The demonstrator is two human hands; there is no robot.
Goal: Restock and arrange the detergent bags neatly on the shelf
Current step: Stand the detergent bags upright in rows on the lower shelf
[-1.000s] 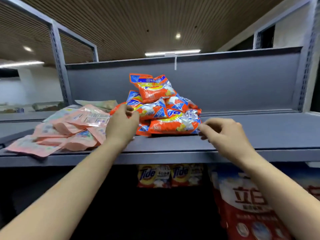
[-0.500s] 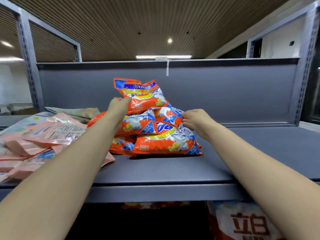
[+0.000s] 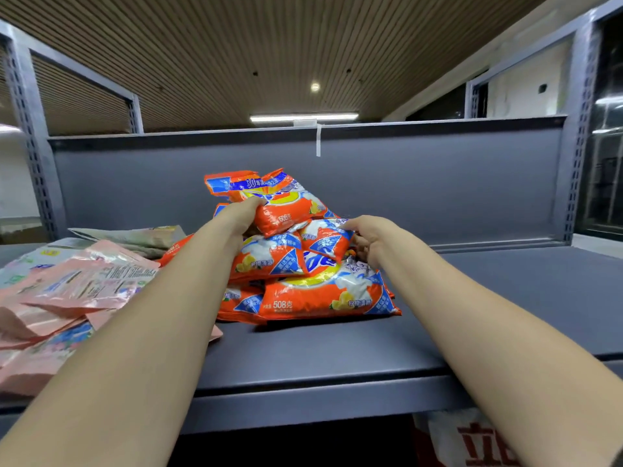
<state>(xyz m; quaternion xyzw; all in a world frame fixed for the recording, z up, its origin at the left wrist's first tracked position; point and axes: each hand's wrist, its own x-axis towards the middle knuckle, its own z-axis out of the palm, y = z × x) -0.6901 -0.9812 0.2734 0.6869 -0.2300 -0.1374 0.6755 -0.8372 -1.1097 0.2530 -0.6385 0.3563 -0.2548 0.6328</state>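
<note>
A heap of several orange detergent bags (image 3: pixel 323 291) lies on the grey shelf (image 3: pixel 337 352), near its middle. The top bag (image 3: pixel 286 203) sits tilted on the heap. My left hand (image 3: pixel 241 214) grips this top bag at its left side, fingers curled round its edge. My right hand (image 3: pixel 369 235) reaches in from the right with curled fingers against a smaller orange bag (image 3: pixel 325 239) in the heap's upper right; whether it holds that bag is not plain. Both forearms stretch over the shelf's front edge.
Several pink and pale flat pouches (image 3: pixel 67 291) are spread over the shelf's left part. The grey back panel (image 3: pixel 438 183) stands behind the heap. The shelf surface to the right of the heap is bare. A red and white bag (image 3: pixel 472 439) shows on the level below.
Both hands have moved forward and up onto the heap. My left hand has taken hold of the top bag; my right hand has come in against the heap's right side. The view has moved closer.
</note>
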